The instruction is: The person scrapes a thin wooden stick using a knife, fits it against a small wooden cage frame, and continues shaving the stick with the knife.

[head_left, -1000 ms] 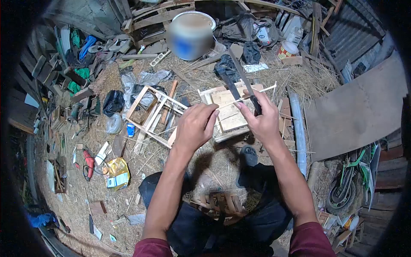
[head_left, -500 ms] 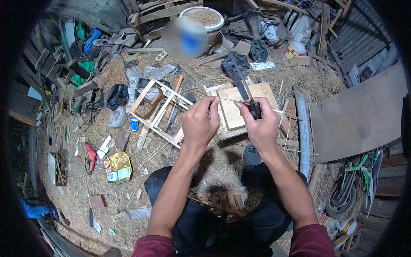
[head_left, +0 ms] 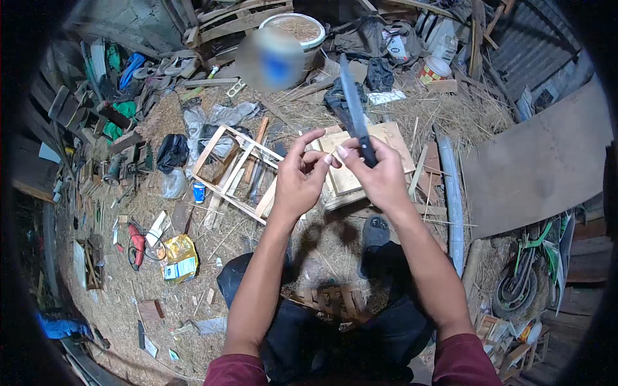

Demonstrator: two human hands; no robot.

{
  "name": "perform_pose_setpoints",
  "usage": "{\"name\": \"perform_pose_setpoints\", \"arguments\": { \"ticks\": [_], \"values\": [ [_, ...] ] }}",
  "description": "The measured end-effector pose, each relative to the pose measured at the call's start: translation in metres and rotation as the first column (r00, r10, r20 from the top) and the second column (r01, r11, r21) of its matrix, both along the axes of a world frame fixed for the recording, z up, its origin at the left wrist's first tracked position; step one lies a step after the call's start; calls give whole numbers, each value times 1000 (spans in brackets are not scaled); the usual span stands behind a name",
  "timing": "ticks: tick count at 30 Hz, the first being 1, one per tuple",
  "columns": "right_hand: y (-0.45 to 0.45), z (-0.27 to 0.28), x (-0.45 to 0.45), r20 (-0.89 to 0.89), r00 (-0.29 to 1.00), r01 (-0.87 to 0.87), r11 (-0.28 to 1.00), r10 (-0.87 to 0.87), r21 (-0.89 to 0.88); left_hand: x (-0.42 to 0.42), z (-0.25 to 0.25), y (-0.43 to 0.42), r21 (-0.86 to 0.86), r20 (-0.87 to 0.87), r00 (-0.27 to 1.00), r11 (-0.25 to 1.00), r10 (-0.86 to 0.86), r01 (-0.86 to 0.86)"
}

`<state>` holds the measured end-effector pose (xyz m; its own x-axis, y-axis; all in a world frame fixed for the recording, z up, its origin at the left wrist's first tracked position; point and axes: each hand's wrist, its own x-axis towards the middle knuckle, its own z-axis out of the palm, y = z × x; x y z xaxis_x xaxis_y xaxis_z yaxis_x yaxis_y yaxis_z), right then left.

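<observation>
A large knife (head_left: 354, 96) with a black handle is gripped in my right hand (head_left: 380, 170), its blade pointing up and away from me. Beside it, my left hand (head_left: 302, 174) is closed in a pinch, its fingertips nearly touching my right thumb. Whatever sits between those fingertips is too small to make out. Below and beyond both hands lies a square wooden board (head_left: 389, 145) on a low stand. To the left, a light wooden frame (head_left: 235, 183) rests tilted on the straw-covered ground.
A red power tool (head_left: 136, 239), a yellow packet (head_left: 180, 257) and a blue can (head_left: 199, 192) lie on the left. A pipe (head_left: 454, 206) and a large sheet (head_left: 537, 161) are on the right. A white-rimmed tub (head_left: 315, 35) stands at the back.
The knife has swung more upright, its blade now turned broadside. My hands have come closer together, and the thin stick earlier stretched between them no longer shows clearly.
</observation>
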<state>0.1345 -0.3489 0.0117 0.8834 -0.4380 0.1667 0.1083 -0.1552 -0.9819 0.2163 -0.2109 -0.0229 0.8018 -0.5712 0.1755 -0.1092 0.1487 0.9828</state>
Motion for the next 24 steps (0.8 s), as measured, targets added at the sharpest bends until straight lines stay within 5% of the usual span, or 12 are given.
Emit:
{"name": "perform_pose_setpoints", "arguments": {
  "ticks": [4, 8, 12, 18, 24],
  "values": [
    [-9, 1, 0, -167, 986, 1, 997, 12, 78, -7, 3, -2, -41, -114, 988, 994, -102, 98],
    [-41, -18, 6, -13, 977, 213, 975, -213, 54, -9, -6, -2, 22, -192, 970, 988, -149, 156],
    [-69, -2, 2, -163, 919, 379, 917, -358, 125, -12, -11, 1, 115, -227, 950, 962, -216, 247],
    [-55, 25, -38, 122, 930, 366, 892, -346, -265, -47, 8, -4, -10, -519, 827, 969, -217, 248],
    [-20, -7, -155, -118, 991, -30, 752, -64, -658, -113, -9, 1, 75, -660, 736, 962, -150, 264]
  ]
}}
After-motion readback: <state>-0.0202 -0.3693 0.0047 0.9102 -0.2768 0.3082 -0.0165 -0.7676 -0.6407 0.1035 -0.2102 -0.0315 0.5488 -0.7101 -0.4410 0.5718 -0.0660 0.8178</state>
